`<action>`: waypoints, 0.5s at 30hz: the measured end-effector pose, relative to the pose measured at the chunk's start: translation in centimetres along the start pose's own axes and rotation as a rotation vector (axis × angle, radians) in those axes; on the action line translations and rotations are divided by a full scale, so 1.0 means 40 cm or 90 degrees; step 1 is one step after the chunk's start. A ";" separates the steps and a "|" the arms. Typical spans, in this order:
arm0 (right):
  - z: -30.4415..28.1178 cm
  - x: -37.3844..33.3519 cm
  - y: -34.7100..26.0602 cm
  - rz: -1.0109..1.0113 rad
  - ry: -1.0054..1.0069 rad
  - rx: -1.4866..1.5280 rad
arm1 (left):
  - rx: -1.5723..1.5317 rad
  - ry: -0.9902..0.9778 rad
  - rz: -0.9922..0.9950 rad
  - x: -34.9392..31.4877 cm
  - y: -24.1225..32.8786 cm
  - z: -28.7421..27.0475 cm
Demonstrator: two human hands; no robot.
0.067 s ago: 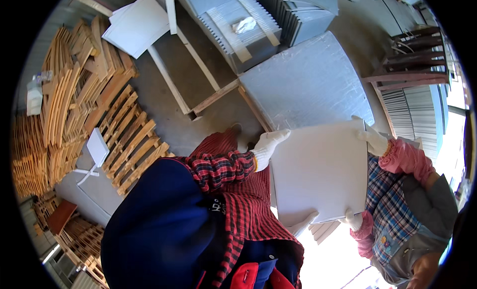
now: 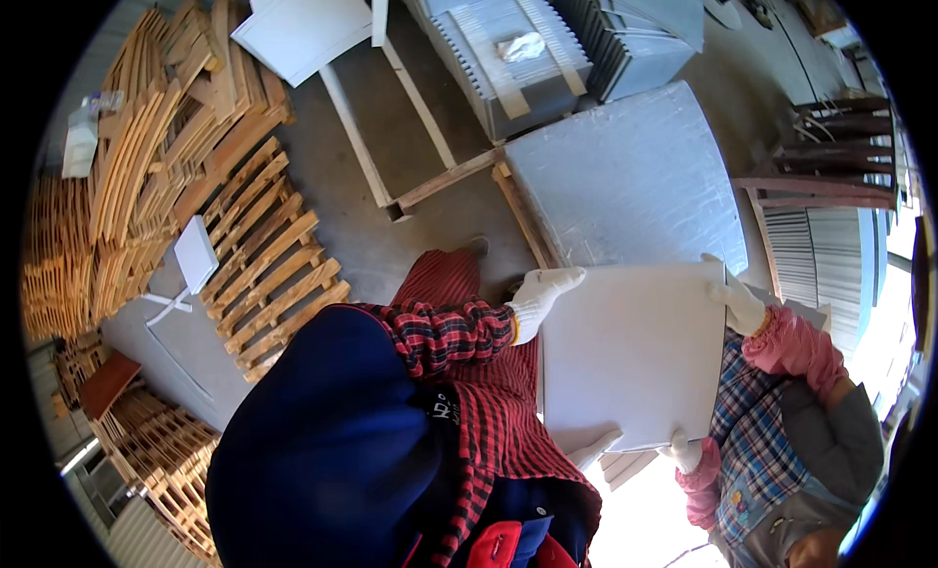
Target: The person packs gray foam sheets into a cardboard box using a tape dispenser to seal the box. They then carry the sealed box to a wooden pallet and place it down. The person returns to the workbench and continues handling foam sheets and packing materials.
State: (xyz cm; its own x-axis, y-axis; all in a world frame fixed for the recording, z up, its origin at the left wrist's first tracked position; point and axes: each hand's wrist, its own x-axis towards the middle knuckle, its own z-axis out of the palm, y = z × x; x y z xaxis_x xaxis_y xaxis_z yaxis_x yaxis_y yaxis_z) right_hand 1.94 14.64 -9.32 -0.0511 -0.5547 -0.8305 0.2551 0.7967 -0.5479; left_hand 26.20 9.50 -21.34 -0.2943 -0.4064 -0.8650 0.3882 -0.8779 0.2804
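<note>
Gripping white panel (image 2: 635, 358) along near side with gloved left hand (image 2: 543, 299) and right hand (image 2: 594, 451). Held opposite by co-worker's gloved hands (image 2: 738, 304). Located near shiny grey sheet (image 2: 625, 177).

Broad, smooth navy cloth (image 2: 313, 441) swells between seven and eight o'clock, with a thin red trim (image 2: 354, 310) along its top edge. Small white lettering (image 2: 445, 409) marks dark cloth toward six o'clock. The left sleeve (image 2: 445, 338) is checked in red, black and navy; it meets a white knitted glove with a yellowish cuff edge (image 2: 512, 326) on the left hand (image 2: 540, 299). The right hand (image 2: 594, 451), at five o'clock, is gloved in white too. Red-and-black striped cloth (image 2: 503, 392) drapes toward six o'clock, above a stitched red strip (image 2: 493, 544) and a blue piece (image 2: 528, 539) with a round, pale snap (image 2: 542, 511).
</note>
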 end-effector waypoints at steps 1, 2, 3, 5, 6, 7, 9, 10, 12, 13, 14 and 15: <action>-0.002 0.065 -0.112 0.057 -0.143 -0.065 | -0.009 0.029 0.004 -0.022 0.009 -0.001; 0.011 0.127 -0.210 0.110 -0.271 -0.137 | -0.022 0.042 0.022 -0.040 0.011 -0.009; 0.008 0.142 -0.256 0.141 -0.324 -0.153 | 0.014 0.026 0.009 -0.061 0.015 -0.017; 0.036 0.250 -0.342 0.208 -0.445 -0.244 | -0.017 0.075 0.026 -0.097 -0.008 -0.047; 0.043 0.287 -0.342 0.227 -0.470 -0.265 | -0.023 0.103 0.025 -0.114 -0.024 -0.068; 0.039 0.305 -0.332 0.229 -0.479 -0.265 | -0.015 0.117 0.026 -0.134 -0.028 -0.085; 0.054 0.345 -0.281 0.238 -0.495 -0.277 | -0.053 0.204 0.011 -0.179 -0.076 -0.112; 0.077 0.372 -0.267 0.258 -0.516 -0.315 | -0.085 0.235 0.023 -0.200 -0.123 -0.127; 0.081 0.342 -0.207 0.269 -0.522 -0.356 | -0.113 0.228 0.048 -0.267 -0.207 -0.160; 0.070 0.291 -0.170 0.262 -0.510 -0.360 | -0.110 0.191 0.059 -0.310 -0.241 -0.182; 0.056 0.239 -0.130 0.257 -0.498 -0.365 | -0.109 0.156 0.068 -0.353 -0.275 -0.204; 0.041 0.184 -0.079 0.257 -0.484 -0.352 | -0.095 0.164 0.057 -0.393 -0.315 -0.227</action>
State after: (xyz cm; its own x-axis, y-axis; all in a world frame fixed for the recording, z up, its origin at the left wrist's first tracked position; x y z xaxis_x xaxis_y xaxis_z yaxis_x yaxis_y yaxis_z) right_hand 2.33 7.66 -13.54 0.6151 -0.0722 -0.7852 -0.3734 0.8504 -0.3706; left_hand 33.85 29.24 -15.06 -0.0296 -0.3854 -0.9223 0.5326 -0.7869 0.3117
